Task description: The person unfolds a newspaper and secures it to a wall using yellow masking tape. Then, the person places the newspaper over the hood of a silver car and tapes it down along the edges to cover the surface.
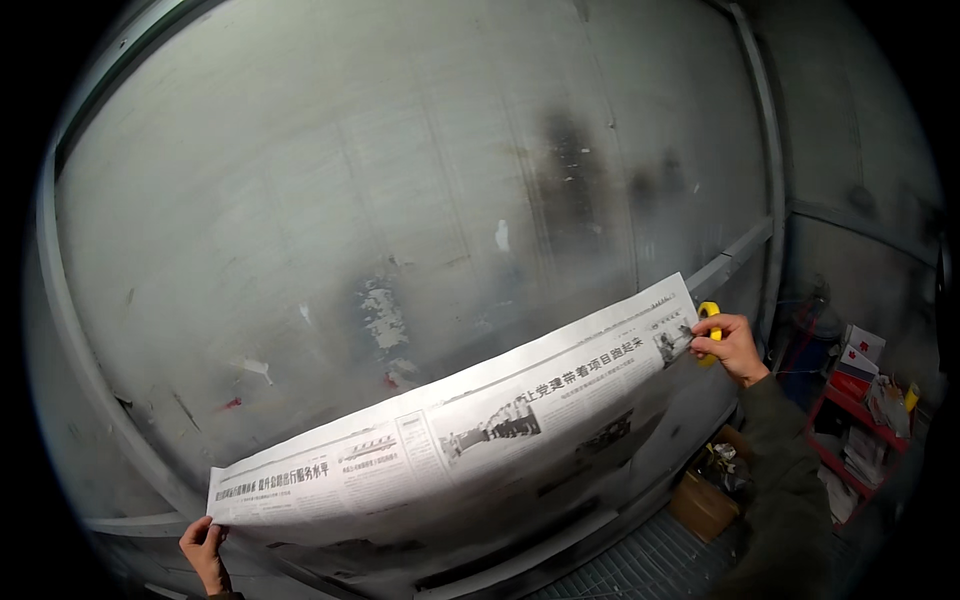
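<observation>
A wide newspaper sheet (390, 470) is stretched between my two hands in front of a grey, paint-marked panel. Its left edge is pinched in my left hand (206, 553), thumb against fingers. At the sheet's right edge, my right hand (733, 348) grips the paper, with a yellow roll of tape (709, 322) held beside the fingers. The paper slants, its right end higher than its left. Its lower part hangs in shadow.
The large grey panel (400, 200) has dark smudges and chipped patches. Metal frame bars (768, 150) edge it. At the lower right stand a red shelf (862, 430) with papers and boxes, and a cardboard box (704, 505) with crumpled material, on a ribbed floor (640, 565).
</observation>
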Demonstrator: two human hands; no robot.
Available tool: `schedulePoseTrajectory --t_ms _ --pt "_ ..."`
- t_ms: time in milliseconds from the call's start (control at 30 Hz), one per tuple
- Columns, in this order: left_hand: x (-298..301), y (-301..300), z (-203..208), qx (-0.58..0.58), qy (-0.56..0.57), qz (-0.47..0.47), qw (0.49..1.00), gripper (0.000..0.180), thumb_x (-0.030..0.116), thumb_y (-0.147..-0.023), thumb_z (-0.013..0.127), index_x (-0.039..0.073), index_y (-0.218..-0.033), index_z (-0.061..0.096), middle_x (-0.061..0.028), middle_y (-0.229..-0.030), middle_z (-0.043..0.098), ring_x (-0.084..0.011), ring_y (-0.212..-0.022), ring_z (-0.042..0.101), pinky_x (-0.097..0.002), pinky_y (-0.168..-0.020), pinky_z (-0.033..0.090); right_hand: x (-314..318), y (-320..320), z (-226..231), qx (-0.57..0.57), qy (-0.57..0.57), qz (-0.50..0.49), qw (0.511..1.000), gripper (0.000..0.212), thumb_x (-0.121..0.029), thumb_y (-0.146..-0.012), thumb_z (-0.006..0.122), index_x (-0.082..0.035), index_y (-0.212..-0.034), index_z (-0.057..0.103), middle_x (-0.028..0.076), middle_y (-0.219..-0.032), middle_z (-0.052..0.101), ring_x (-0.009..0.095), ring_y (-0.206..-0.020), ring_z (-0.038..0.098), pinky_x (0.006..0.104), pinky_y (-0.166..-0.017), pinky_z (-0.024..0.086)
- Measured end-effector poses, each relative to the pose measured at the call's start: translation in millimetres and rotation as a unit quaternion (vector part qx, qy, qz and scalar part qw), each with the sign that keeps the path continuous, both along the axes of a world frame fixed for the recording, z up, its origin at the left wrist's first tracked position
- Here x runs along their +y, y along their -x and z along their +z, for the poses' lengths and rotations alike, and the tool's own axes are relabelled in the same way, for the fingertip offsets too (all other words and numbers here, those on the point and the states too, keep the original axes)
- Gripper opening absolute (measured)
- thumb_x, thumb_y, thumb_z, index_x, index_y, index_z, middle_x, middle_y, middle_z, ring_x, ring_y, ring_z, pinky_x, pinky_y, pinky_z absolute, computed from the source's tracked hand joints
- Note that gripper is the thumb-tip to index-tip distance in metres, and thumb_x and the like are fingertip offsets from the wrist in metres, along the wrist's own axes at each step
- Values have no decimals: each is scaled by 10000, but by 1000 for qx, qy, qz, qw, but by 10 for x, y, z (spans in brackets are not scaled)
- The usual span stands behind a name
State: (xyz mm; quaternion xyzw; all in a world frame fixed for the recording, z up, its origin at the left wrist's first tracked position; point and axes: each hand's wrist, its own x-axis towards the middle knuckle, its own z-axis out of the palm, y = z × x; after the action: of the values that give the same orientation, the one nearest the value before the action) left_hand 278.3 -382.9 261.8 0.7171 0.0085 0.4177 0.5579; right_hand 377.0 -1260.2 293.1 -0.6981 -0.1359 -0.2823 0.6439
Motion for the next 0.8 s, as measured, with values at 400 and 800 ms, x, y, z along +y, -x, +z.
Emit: schedulePoseTrajectory --t_ms 400,800 --pt "-236 91 503 88 -80 16 993 109 78 -897 683 -1 -827 656 15 -600 545 -49 -478 466 -213 -423 345 16 104 383 -55 244 -121 961 156 -104 -924 670 10 -818 654 -10 -742 604 72 -680 535 242 -620 431" --pt "-421 -1375 1775 -55 71 74 993 140 189 -939 695 54 -917 666 51 -674 540 -29 -496 448 -196 -389 283 44 -1385 1572 -149 249 -311 905 250 -273 -882 696 -23 -861 690 116 -838 661 275 -905 572 387 -802 459"
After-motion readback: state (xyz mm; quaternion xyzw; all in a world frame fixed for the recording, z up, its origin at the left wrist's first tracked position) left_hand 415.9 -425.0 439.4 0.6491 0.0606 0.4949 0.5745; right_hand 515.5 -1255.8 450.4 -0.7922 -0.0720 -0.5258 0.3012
